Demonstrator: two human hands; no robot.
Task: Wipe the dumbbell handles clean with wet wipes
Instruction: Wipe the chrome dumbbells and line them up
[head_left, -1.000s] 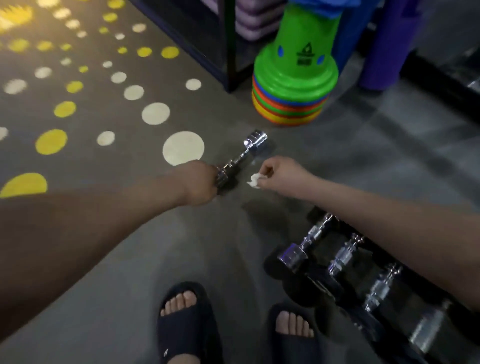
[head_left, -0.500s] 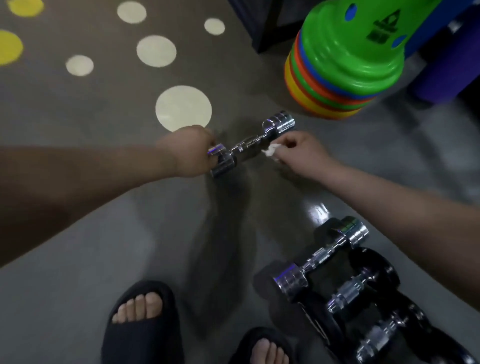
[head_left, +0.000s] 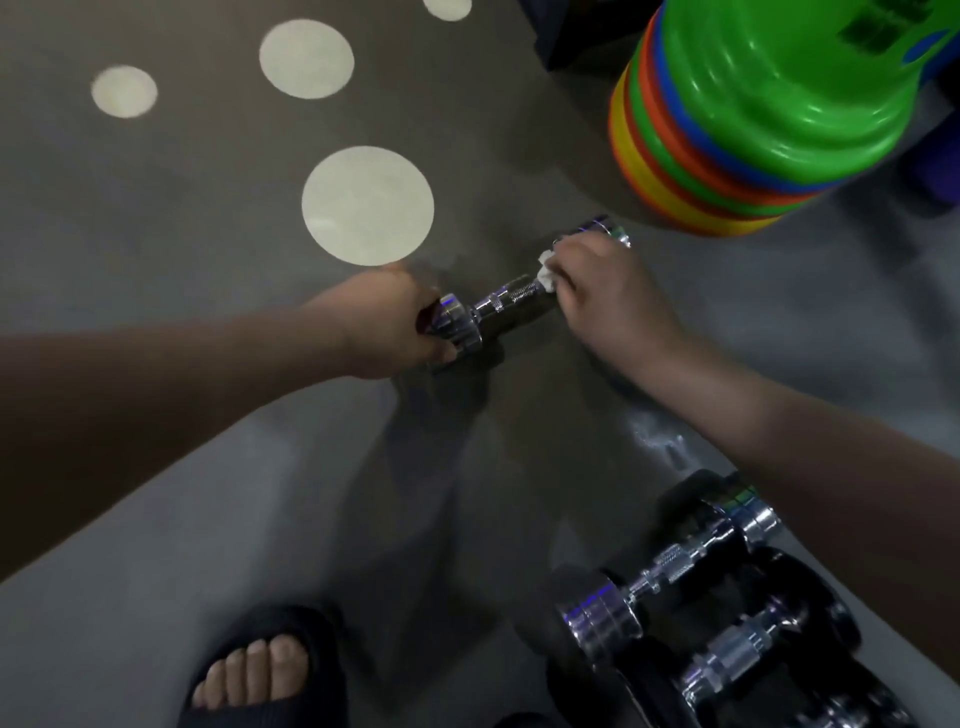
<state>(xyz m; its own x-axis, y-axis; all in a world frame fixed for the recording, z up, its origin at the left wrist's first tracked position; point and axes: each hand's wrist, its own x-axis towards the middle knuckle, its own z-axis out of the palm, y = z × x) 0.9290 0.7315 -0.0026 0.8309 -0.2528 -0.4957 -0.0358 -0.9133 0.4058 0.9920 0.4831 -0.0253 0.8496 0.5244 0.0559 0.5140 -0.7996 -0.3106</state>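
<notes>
Fingers (head_left: 566, 260) of the right hand (head_left: 608, 301) pinch a small crumpled white wet wipe (head_left: 545, 273) against the knurled bar of the short chrome dumbbell (head_left: 511, 297), at the far end of the handle, next to the far head. Opposite, the left hand (head_left: 384, 327) grips the near head, fingers curled round it — likely to stop the bar rolling during the wipe. Dumbbell is low over the grey floor (head_left: 208, 519); can't tell if it touches. More chrome dumbbells (head_left: 675, 566) sit lower right — probably next in line.
</notes>
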